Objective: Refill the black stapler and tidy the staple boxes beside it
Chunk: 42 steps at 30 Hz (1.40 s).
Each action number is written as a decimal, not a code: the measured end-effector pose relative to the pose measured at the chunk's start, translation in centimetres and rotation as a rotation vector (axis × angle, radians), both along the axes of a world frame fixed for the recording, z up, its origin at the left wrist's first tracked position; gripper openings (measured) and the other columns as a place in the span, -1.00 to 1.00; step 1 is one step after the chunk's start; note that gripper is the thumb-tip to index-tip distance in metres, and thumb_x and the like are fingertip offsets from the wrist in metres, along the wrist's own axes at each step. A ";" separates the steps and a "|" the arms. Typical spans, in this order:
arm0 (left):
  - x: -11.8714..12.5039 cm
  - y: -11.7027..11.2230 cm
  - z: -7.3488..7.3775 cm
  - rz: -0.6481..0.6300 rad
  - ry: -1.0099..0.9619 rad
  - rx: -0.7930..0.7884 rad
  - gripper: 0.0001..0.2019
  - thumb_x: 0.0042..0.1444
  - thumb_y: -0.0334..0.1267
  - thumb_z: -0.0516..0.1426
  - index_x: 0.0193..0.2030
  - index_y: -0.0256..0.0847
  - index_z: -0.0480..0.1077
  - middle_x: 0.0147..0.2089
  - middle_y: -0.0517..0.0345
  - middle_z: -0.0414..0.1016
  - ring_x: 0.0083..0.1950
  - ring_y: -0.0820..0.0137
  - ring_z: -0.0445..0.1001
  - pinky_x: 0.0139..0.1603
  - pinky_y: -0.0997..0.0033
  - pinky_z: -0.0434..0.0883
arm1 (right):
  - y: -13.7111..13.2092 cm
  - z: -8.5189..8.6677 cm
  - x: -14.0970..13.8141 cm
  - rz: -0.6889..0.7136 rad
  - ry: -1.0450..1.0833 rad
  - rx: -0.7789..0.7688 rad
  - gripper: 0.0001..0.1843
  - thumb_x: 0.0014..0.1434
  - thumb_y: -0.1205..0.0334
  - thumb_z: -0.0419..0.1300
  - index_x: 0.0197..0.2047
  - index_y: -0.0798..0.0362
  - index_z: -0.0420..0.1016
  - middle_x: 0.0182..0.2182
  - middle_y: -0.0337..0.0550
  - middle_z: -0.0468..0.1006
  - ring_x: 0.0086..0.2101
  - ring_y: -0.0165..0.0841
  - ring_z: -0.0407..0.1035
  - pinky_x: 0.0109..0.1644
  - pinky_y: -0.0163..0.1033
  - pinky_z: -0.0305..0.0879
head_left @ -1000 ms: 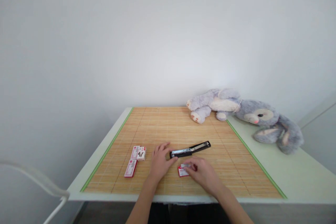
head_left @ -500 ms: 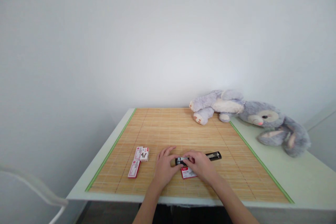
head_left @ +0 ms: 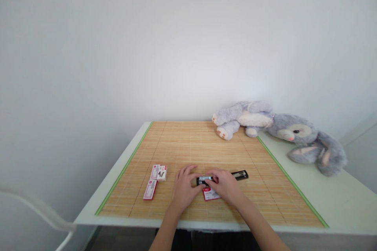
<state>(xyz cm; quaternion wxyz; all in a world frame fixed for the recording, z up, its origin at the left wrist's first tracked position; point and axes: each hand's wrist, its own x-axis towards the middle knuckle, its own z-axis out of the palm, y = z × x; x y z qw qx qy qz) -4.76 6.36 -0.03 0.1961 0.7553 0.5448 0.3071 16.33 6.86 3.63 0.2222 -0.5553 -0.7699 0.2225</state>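
Observation:
A black stapler (head_left: pixel 240 175) lies opened out flat on the mat, its silver metal tray showing at the left end. My left hand (head_left: pixel 184 186) grips that left end between thumb and index finger, the other fingers spread on the mat. Over the stapler's middle, my right hand (head_left: pixel 225 184) has its fingers pinched together on the silver tray. Whether a small strip of staples is between those fingertips cannot be made out. Just below the stapler sits a red and white box (head_left: pixel 210 194), partly covered by my right hand.
Small red and white boxes (head_left: pixel 150 189) stand together at the left, one with a picture of a dark object (head_left: pixel 161 173). A grey plush rabbit (head_left: pixel 256 119) lies across the back right. The bamboo mat (head_left: pixel 188 145) has green edges. A pale cable (head_left: pixel 38 208) hangs at lower left.
My right fingers have shifted slightly at the stapler, and more of the silver tray shows. My left hand keeps its place, as do the boxes.

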 end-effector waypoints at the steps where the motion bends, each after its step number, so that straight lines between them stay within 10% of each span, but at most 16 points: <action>1: 0.0 0.0 0.0 0.003 -0.002 -0.003 -0.69 0.08 0.07 0.33 -0.02 0.21 0.59 0.33 0.26 0.40 0.37 0.12 0.24 0.39 -0.06 0.13 | -0.1 0.1 0.3 -0.014 -0.010 0.001 -0.78 0.27 0.04 0.23 -0.11 -0.12 0.65 -0.43 -0.26 0.56 -0.39 -0.36 0.40 -0.29 -0.31 0.12; 14: 0.0 0.0 0.1 0.010 -0.025 -0.017 -0.70 0.07 0.05 0.34 -0.04 0.14 0.60 0.31 0.21 0.42 0.37 0.11 0.24 0.39 -0.05 0.14 | -0.8 0.4 -0.1 -0.049 -0.084 -0.035 -0.80 0.25 0.03 0.25 -0.20 -0.11 0.67 -0.48 -0.24 0.57 -0.43 -0.36 0.40 -0.36 -0.30 0.04; 24: 0.1 0.0 -0.2 0.020 -0.020 -0.017 -0.69 0.05 0.03 0.36 -0.05 0.14 0.59 0.31 0.22 0.42 0.35 0.13 0.26 0.38 -0.04 0.15 | -1.9 -1.4 14.1 -0.398 0.303 -0.017 -0.30 0.24 -0.36 0.12 0.17 0.01 0.53 -0.52 -0.25 0.40 -0.47 -0.32 0.32 -0.40 -0.25 0.19; 30: 0.1 -0.1 0.1 0.003 -0.031 -0.021 -0.70 0.08 0.01 0.34 -0.03 0.14 0.59 0.31 0.21 0.42 0.36 0.13 0.25 0.38 -0.04 0.15 | -2.1 -3.0 10.8 -0.301 0.605 -0.136 -0.35 0.31 -0.31 0.07 0.23 -0.01 0.38 -0.45 -0.26 0.43 -0.53 -0.39 0.23 -0.51 -0.29 0.14; 42: 0.1 -0.1 0.2 0.008 -0.017 -0.024 -0.69 0.05 -0.02 0.36 -0.03 0.14 0.59 0.28 0.21 0.44 0.34 0.13 0.26 0.38 -0.04 0.15 | 0.4 4.4 4.6 -0.004 0.148 0.060 -0.75 0.28 -0.03 0.18 -0.19 -0.03 0.48 -0.55 -0.36 0.36 -0.49 -0.42 0.26 -0.39 -0.32 0.10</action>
